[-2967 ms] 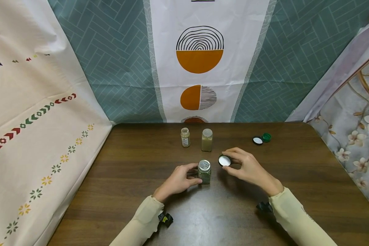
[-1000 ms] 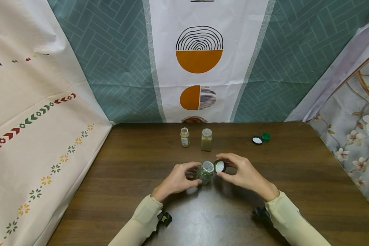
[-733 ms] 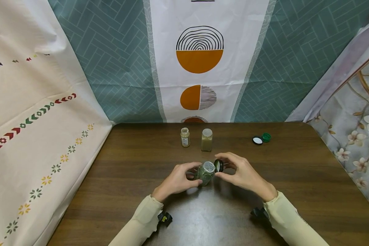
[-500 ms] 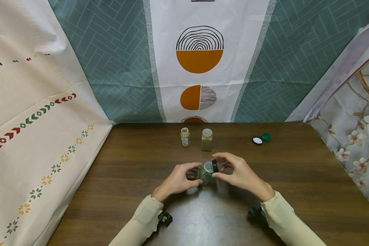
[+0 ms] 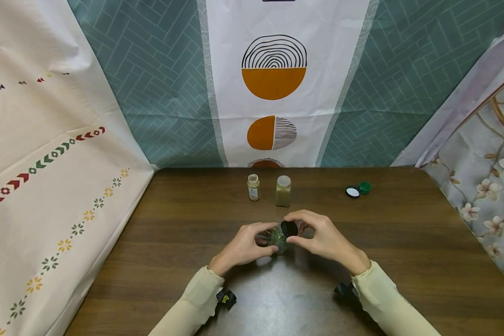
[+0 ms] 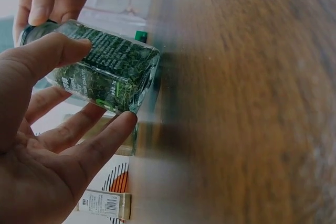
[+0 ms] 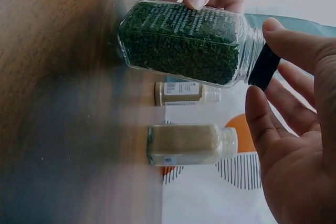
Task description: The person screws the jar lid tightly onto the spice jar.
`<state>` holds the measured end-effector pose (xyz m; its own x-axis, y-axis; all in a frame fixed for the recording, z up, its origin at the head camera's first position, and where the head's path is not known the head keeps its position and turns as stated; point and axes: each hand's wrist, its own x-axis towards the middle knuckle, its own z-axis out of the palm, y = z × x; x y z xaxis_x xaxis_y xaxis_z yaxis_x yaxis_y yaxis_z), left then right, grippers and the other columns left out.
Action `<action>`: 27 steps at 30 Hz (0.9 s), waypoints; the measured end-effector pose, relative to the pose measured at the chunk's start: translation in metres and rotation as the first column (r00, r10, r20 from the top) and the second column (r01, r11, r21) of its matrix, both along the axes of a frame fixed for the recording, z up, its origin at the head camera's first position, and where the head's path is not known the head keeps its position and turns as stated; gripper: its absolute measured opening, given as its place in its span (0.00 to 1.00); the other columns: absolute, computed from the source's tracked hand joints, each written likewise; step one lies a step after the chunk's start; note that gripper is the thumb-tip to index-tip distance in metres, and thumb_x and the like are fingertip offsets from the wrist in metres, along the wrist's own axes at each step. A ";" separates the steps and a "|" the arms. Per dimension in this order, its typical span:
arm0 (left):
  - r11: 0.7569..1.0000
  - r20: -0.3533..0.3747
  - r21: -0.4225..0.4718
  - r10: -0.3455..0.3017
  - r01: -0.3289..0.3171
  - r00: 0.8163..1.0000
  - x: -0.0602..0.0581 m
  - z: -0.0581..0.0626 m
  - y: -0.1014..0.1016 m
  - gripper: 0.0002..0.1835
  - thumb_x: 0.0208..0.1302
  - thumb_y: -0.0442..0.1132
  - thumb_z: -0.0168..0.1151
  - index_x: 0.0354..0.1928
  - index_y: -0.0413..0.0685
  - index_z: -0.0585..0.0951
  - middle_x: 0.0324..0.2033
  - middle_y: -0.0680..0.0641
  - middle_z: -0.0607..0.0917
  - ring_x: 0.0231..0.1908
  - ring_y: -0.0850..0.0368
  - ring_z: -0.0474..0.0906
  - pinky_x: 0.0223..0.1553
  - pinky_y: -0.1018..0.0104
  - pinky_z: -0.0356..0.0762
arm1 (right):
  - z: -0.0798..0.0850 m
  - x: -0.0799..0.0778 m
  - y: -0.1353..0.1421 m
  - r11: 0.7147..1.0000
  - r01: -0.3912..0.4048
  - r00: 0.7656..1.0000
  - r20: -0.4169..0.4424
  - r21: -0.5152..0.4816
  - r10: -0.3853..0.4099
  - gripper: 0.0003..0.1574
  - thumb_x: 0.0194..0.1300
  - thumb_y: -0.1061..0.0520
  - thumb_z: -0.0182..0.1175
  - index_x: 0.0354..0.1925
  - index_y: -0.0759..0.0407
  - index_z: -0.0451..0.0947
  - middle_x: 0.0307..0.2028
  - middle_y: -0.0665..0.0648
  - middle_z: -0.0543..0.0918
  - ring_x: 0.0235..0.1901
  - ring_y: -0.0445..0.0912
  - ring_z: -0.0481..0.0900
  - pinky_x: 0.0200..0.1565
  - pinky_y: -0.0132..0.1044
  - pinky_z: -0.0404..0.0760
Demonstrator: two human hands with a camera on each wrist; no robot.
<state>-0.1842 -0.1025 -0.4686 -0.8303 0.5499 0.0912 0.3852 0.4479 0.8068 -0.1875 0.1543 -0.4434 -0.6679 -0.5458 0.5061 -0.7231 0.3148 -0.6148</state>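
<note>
A glass spice jar [image 5: 276, 241] of dried green herbs leans to the right near the table's middle. My left hand [image 5: 245, 245] grips its body from the left, thumb in front and fingers behind. White print shows on the jar [image 7: 178, 43] in the right wrist view. Over its mouth sits a black lid [image 5: 289, 228]. My right hand [image 5: 325, 238] pinches the lid's rim between thumb and fingers. The right wrist view shows the lid [image 7: 264, 67] against the jar's threaded neck; how far it is screwed down I cannot tell.
Behind the hands stand a small open-mouthed jar [image 5: 254, 187] with a label and a taller jar [image 5: 283, 191] of pale powder with a perforated top. To the back right lie a black lid [image 5: 353, 192] and a green cap [image 5: 364, 187]. Cloths hang beyond the wooden table [image 5: 185, 219].
My right hand has moved left and turned the black lid from its white inside facing me onto the jar's mouth, covering the perforated top. The jar has tilted right in my left hand.
</note>
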 end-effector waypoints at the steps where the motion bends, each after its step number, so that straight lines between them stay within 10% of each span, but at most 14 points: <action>1: 1.000 -0.003 -0.002 0.000 0.000 1.000 0.000 0.000 0.000 0.31 0.65 0.39 0.72 0.70 0.49 0.77 0.65 0.46 0.81 0.61 0.53 0.81 0.53 0.68 0.85 | 0.000 0.000 0.000 1.000 -0.001 1.000 -0.015 0.003 0.001 0.31 0.55 0.62 0.78 0.58 0.58 0.82 0.51 0.55 0.86 0.34 0.42 0.83 0.37 0.37 0.87; 27: 0.999 0.002 0.028 -0.018 0.018 1.000 0.002 0.000 0.002 0.31 0.66 0.41 0.73 0.70 0.47 0.76 0.61 0.43 0.81 0.58 0.46 0.82 0.48 0.70 0.86 | 0.001 0.001 0.003 0.999 -0.020 0.998 -0.056 0.045 0.022 0.28 0.56 0.67 0.76 0.56 0.59 0.84 0.56 0.59 0.85 0.54 0.51 0.84 0.49 0.45 0.88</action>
